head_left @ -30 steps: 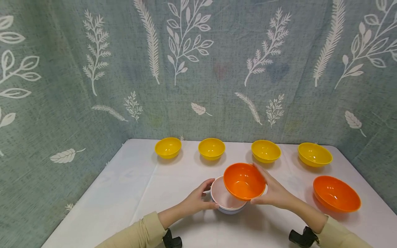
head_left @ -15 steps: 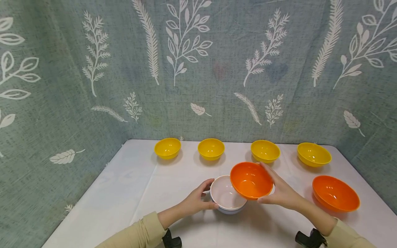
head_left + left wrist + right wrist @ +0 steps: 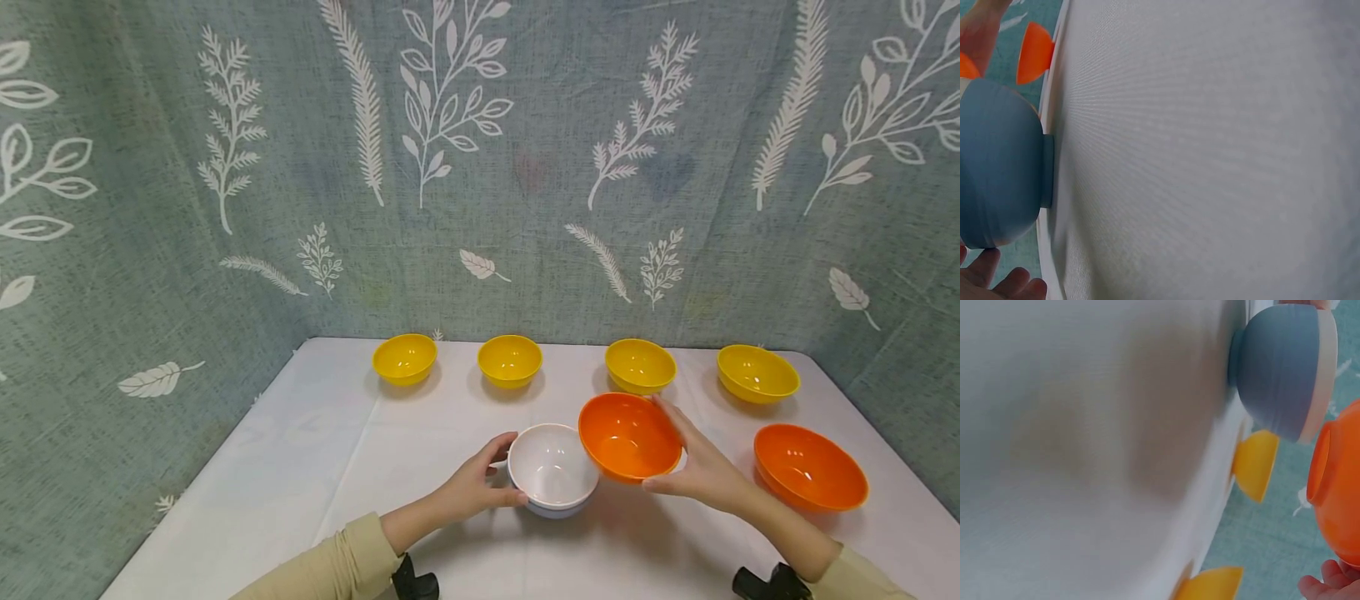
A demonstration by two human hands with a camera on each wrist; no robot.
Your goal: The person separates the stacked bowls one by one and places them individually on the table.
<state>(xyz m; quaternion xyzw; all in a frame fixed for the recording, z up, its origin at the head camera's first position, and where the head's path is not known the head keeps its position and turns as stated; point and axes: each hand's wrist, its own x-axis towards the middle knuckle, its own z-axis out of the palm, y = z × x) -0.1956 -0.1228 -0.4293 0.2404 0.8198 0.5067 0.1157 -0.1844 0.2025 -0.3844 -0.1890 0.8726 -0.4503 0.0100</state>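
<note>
Lower centre of frame: glossy white-lined blue-sided round bowl [image 3: 553, 471], upright on white-covered desk [image 3: 420, 425], gripped at side by left hand [image 3: 476, 485]. Just right, aloft: glossy orange round bowl [image 3: 628, 437], gripped by right hand [image 3: 703, 475]. Best held steady, clear of white rim.

From here: grey-green fabric wall [image 3: 555, 108] across the far side, coarse weave, white botanical print. Same-looking cloth as left wall [image 3: 112, 300] and right wall [image 3: 922, 350]. Tall sprigs high up on the far one, small sprigs and a loose leaf [image 3: 480, 264] lower. Faint reddish, bluish and yellowish blotches there too (can't tell if stain or show-through). White-covered table [image 3: 285, 483] reaches up to the far wall, far corners rounded, one shallow crease [image 3: 348, 467] running near-far on the left. Light's diffuse, shadows soft-edged.
</note>
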